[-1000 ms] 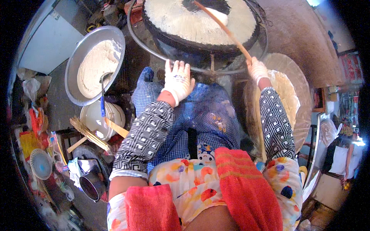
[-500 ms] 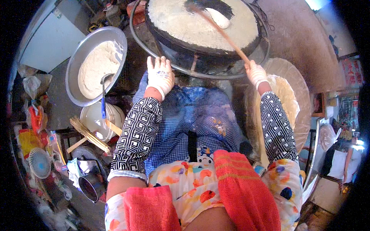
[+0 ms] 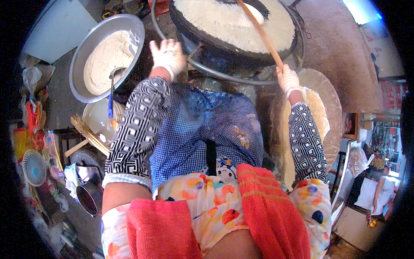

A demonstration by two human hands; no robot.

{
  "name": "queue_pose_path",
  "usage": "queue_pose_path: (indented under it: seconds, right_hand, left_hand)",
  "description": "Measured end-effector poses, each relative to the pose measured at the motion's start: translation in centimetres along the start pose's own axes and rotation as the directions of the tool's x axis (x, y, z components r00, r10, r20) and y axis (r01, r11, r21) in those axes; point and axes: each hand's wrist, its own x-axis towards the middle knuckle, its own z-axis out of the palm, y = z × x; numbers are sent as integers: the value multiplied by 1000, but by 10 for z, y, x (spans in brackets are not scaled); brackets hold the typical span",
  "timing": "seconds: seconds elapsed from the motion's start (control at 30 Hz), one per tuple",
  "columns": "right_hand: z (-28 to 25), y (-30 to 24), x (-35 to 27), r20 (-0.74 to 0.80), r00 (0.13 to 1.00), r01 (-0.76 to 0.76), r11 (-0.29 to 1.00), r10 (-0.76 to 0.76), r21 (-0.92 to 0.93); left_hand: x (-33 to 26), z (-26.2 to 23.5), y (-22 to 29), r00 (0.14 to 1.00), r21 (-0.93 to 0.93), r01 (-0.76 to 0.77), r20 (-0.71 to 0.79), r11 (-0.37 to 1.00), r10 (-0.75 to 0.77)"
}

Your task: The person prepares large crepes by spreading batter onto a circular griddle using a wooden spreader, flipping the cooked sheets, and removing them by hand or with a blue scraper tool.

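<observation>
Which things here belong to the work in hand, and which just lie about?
In the work, apparently:
- right hand, holding wooden stick
- round griddle with pale coating
- left hand, open and empty
- basin of pale mixture; ladle

Seemingly just lying about:
- dark pot
- blue-white ridged round object
- plastic bag, far left

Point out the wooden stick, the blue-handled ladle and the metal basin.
Wooden stick (image 3: 262, 33): head view, mid-shaft.
Blue-handled ladle (image 3: 111, 102): head view, on the handle.
Metal basin (image 3: 77, 64): head view, inner left wall.

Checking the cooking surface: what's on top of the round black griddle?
On the griddle are a pale spread layer and a smooth white lump; the wooden stick in the right hand passes over them. A dark patch is uncovered. What lies beneath the layer is hidden.
</observation>
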Motion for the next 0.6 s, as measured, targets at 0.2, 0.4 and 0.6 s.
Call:
queue_pose_path:
  seconds: [0.2,0.4,0.6]
  right_hand:
    - [7,11,10,36,996,-81,995,83,-51]
    - [6,6,15,52,994,-88,993,92,-76]
    - [2,-5,7,90,995,-30,997,36,-73]
  left_hand:
    - [-71,20,112,909,-191,-332,-325,924,260]
    - [-63,37,86,925,-40,-239,-315,970,215]
    - [-55,21,62,982,46,-172,-70,984,175]
